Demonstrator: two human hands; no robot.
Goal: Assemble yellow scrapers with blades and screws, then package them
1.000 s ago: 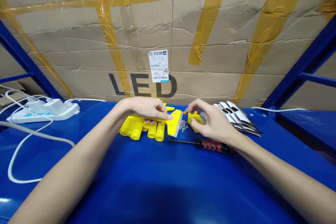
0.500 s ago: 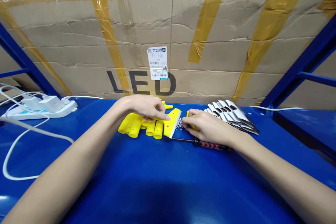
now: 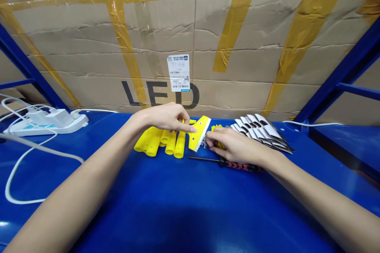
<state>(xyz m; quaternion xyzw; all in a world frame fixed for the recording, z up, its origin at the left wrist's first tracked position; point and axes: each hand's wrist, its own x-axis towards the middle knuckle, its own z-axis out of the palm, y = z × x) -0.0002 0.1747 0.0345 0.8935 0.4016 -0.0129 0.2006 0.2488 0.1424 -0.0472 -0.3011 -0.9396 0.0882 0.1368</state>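
My left hand [image 3: 172, 118] grips a yellow scraper head [image 3: 198, 133], its pale metal edge facing right and two small holes showing in its face. Just right of that edge, small silver screws [image 3: 204, 144] lie in a loose pile, partly covered. My right hand [image 3: 236, 144] has its fingers curled down at the pile; whatever is between the fingertips is hidden. Small yellow parts [image 3: 218, 127] show behind those fingers. Below the right hand lies a screwdriver [image 3: 204, 159] with a black and red handle, its shaft pointing left. Yellow tubes [image 3: 152, 142] rest under and beside my left hand.
Flat white-and-dark pieces [image 3: 261, 128] are stacked at the right. A white power strip [image 3: 68, 124] with plugs and looping cables [image 3: 18, 176] occupies the left. Behind the blue surface [image 3: 178, 205] stands a large taped cardboard box [image 3: 237, 87], between blue metal posts [image 3: 326, 75].
My left hand has brought the scraper head slightly up and to the right, over part of the screw pile and away from the screwdriver tip. The right hand stays almost in place.
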